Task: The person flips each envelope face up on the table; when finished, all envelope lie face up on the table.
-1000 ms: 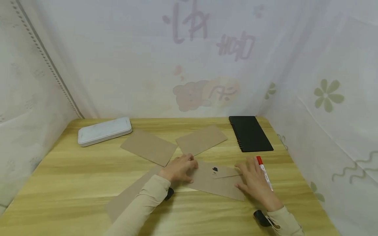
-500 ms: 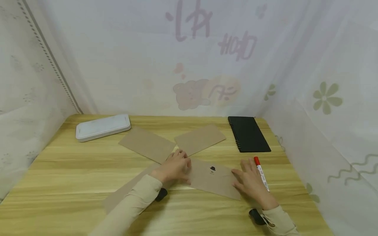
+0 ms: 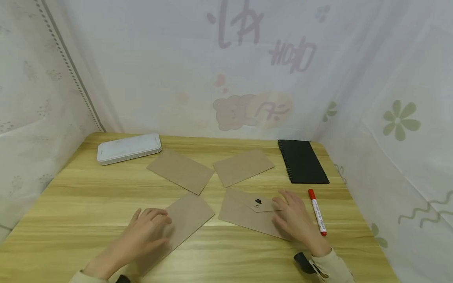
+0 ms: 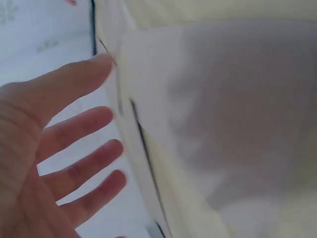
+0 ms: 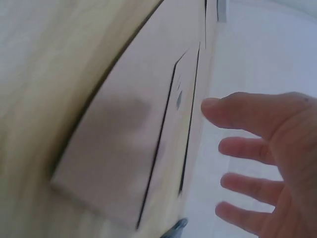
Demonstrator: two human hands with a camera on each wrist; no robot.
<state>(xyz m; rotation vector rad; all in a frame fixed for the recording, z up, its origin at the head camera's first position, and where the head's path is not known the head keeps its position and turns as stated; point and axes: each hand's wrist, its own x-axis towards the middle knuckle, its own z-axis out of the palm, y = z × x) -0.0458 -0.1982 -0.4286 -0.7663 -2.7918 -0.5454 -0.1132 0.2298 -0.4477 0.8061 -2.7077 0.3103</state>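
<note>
A brown paper envelope (image 3: 240, 217) lies front right on the table, its pointed flap (image 3: 266, 205) folded over and printed with a small black hat. Over its right end is my right hand (image 3: 296, 220), fingers loosely spread and holding nothing. In the right wrist view, the thumb and fingers look apart from the envelope (image 5: 116, 129). My left hand (image 3: 143, 236) is above a second, plain brown envelope (image 3: 191, 218) at front left and covers part of it. The left wrist view has these fingers spread, with nothing between them and the thumb, beside the envelope (image 4: 237, 109).
Two more plain brown envelopes lie behind, one at left (image 3: 182, 173) and one at right (image 3: 244, 167). A white flat case (image 3: 129, 148) sits back left, a black spiral notebook (image 3: 304, 162) back right. Near my right hand lies a red-capped marker (image 3: 317, 212). Printed cloth (image 3: 170, 70) surrounds the table.
My left hand has gone from the left end of the hat-printed envelope to above the front left envelope. My right hand has stayed near the hat-printed envelope's right end.
</note>
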